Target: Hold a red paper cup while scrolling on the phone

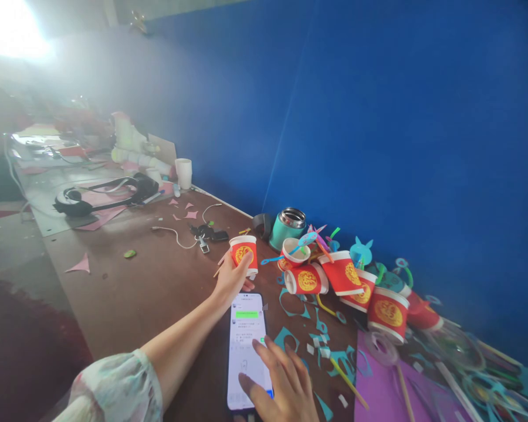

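Note:
My left hand [232, 274] is closed round a red paper cup [242, 249] with a white rim and a yellow round print; the cup stands upright beyond the phone. In front of it, a smartphone [242, 328] lies face up on the brown table, its screen lit with a chat page and a handwritten mark low down. Over the phone's lower right part is my right hand [286, 384], fingers apart and holding nothing. Whether a fingertip touches the glass I cannot tell.
Right of the phone are several red paper cups [308, 278], teal paper scraps [293, 302], a purple sheet [389, 381] and clear tape [381, 349]. Behind stand a teal flask [286, 231] and a blue partition [378, 117]. Keys [209, 232], a headset [105, 196] and a white cup [183, 174] lie leftward.

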Action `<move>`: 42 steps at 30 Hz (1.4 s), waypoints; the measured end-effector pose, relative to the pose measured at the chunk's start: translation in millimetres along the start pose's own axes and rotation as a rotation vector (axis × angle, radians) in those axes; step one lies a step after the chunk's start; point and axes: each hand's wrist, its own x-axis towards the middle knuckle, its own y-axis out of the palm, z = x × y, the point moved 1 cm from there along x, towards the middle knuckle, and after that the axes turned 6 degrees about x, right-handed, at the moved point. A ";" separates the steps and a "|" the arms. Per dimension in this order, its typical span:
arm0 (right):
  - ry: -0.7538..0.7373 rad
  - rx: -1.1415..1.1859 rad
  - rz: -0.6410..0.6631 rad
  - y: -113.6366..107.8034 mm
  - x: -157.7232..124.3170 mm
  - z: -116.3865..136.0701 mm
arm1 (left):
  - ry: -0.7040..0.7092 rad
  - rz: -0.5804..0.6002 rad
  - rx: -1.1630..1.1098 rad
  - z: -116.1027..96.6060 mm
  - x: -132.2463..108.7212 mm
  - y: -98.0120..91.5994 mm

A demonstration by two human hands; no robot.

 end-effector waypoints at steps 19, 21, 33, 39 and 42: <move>0.098 0.080 -0.245 -4.0 11.3 1.3 | 0.002 -0.001 0.013 -0.6 -1.5 -0.2; 0.100 0.086 -0.231 -4.5 10.5 0.5 | 0.001 0.000 0.015 -0.9 -1.8 -0.1; 0.182 -0.153 -0.022 -19.6 0.2 -16.1 | -0.003 0.005 0.012 0.4 -0.8 -0.2; 0.172 -0.172 0.057 -20.9 -1.1 -17.4 | -0.007 0.002 0.012 -0.4 -0.9 0.0; 0.183 -0.165 0.059 -20.0 -1.8 -17.6 | -0.012 0.000 0.015 -1.4 -1.4 0.3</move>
